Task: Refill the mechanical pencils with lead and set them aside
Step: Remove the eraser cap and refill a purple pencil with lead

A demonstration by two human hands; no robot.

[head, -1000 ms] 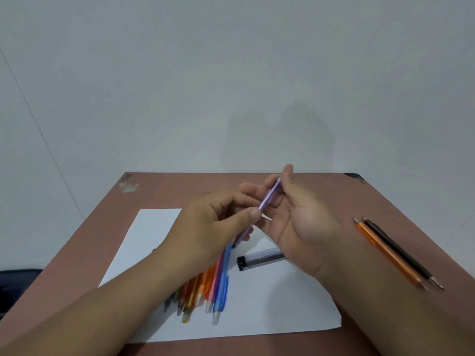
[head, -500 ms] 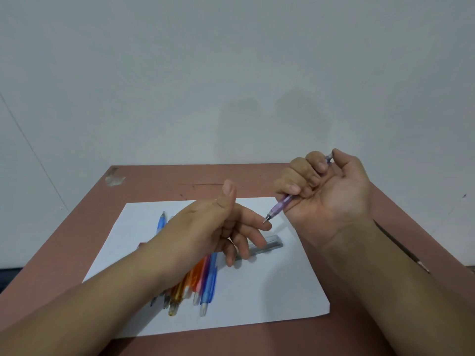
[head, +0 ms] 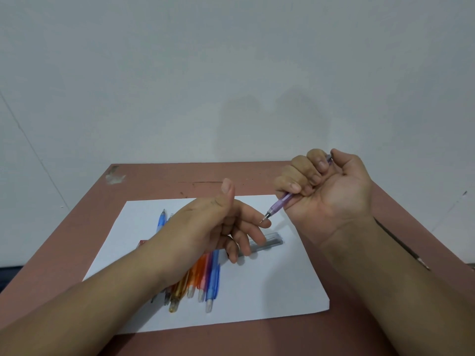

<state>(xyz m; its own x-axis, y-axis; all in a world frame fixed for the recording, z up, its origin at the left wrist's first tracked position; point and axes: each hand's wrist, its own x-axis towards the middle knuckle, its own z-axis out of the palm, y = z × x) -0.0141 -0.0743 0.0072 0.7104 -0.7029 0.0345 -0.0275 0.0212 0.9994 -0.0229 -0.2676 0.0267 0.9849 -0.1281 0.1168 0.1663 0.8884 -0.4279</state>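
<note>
fingers of the right hand (head: 331, 191) curl round a purple mechanical pencil (head: 281, 202), with the thumb pressed on its top end and the metal tip pointing down and left. that tip sits right at the outstretched index finger of the left hand (head: 205, 227); whether it actually touches the fingertip cannot be told. the left hand holds nothing: thumb up, index finger straight, the other fingers loosely bent and spread above the paper. a white sheet of paper (head: 270, 291) lies on the reddish-brown table (head: 159, 181), and on it a cluster of coloured mechanical pencils (head: 203, 281) lies side by side, orange, pink and blue, partly hidden under the left forearm, with pale ends toward the viewer. one more blue pencil (head: 161, 220) shows beyond the left wrist. a grey lead case (head: 267, 244) lies flat on the paper just beyond the left fingers, between the two hands. off the paper to the right, a dark pencil (head: 401, 246) lies on the table, mostly covered by the right forearm.
</note>
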